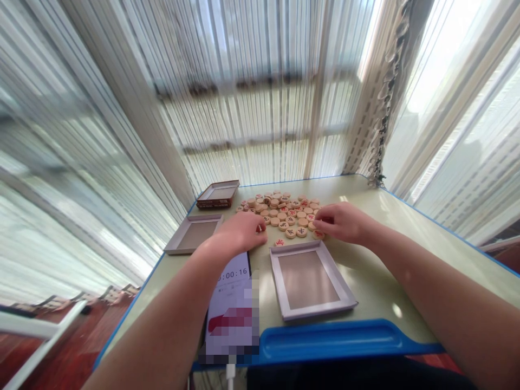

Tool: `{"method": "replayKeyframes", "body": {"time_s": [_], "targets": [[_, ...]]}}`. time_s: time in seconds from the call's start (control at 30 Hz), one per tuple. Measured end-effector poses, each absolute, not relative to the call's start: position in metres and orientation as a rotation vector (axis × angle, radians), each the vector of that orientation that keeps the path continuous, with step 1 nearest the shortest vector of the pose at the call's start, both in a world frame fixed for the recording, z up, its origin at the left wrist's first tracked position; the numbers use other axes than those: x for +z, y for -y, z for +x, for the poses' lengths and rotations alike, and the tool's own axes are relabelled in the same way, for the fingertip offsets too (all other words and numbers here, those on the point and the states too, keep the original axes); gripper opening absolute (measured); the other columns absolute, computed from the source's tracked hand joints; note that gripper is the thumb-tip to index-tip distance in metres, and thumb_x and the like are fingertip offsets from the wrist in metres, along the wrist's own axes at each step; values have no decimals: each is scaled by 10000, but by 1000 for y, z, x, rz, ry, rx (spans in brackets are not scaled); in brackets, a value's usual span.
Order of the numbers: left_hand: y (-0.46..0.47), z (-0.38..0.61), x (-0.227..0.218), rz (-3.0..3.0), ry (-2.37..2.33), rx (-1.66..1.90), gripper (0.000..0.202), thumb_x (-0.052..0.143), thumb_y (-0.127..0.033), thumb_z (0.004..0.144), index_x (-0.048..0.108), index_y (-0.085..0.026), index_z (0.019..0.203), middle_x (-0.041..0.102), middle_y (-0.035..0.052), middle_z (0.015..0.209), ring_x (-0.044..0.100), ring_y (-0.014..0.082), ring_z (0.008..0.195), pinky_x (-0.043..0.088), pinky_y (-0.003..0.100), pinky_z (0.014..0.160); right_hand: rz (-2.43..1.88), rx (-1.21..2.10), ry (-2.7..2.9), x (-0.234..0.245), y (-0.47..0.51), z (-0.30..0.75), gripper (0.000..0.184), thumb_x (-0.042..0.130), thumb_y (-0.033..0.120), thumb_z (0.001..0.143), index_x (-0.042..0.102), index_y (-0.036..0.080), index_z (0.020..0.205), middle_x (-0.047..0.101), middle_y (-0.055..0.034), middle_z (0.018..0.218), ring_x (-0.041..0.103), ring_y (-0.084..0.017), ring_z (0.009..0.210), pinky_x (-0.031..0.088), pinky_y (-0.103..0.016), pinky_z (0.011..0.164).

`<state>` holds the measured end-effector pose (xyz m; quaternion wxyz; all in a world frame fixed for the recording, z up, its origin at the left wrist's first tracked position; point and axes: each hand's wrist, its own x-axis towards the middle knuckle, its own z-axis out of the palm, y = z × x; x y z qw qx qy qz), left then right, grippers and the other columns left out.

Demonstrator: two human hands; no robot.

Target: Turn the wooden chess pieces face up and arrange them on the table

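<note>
A heap of round wooden Chinese chess pieces [281,216] lies on the table, some with red or black characters up, others plain side up. My left hand [242,232] is at the left front edge of the heap, fingers curled in; whatever they hold is hidden. At the heap's right side, my right hand [342,222] has thumb and fingers bent together, fingertips against the outermost pieces. I cannot make out a piece between them. A shallow open box tray [337,273] lies in front of the heap, and a red-marked piece [279,242] sits just beyond its far edge.
Beyond my left forearm lies a second shallow tray [172,245], with a brown box [214,204] behind it. A phone [232,303] showing a timer lies by my left forearm, its cable [231,374] leading off the front. The pale table [377,271] has a blue rim; curtains [252,119] hang behind.
</note>
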<state>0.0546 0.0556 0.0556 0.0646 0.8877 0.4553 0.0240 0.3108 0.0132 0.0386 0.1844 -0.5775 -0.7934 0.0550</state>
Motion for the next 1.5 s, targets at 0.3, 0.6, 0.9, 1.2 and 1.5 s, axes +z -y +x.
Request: {"method": "replayKeyframes", "body": {"time_s": [0.3, 0.6, 0.9, 1.2, 1.5], "targets": [[-55, 59, 52, 2665, -1211, 149, 256, 507, -398, 755, 654, -236, 888, 667, -3, 923, 593, 174, 839, 435, 259, 734, -1617, 170, 2250, 42, -11, 309, 246, 469, 333, 755, 635, 172, 669, 577, -10, 564, 449, -113, 514, 279, -248, 500], [-55, 58, 52, 2613, -1304, 202, 335, 437, -332, 813, 590, -239, 1096, 658, 22, 1007, 589, 204, 917, 446, 283, 760, -1628, 162, 2251, 42, -10, 309, 256, 470, 350, 756, 647, 179, 684, 601, -26, 593, 461, -127, 531, 277, -263, 516], [-59, 56, 51, 2614, -1331, 219, 307, 431, -339, 805, 651, -253, 1001, 670, 2, 984, 604, 192, 863, 451, 277, 756, -1638, 177, 2259, 41, -12, 309, 246, 470, 335, 753, 648, 175, 693, 602, -21, 603, 465, -125, 532, 276, -261, 502], [-69, 44, 54, 2688, -1493, 319, 300, 418, -244, 809, 674, -224, 964, 661, 24, 1015, 586, 202, 936, 439, 290, 846, -1615, 192, 2264, 39, -12, 309, 245, 472, 338, 755, 644, 180, 683, 593, -19, 584, 460, -123, 524, 274, -263, 495], [-89, 41, 37, 2888, -1378, 459, 421, 319, -172, 864, 517, -208, 1234, 513, 4, 1280, 417, 184, 1193, 310, 298, 1019, -1631, 212, 2264, 39, -14, 309, 261, 466, 352, 762, 645, 179, 682, 603, -21, 602, 473, -125, 535, 288, -258, 498]]}}
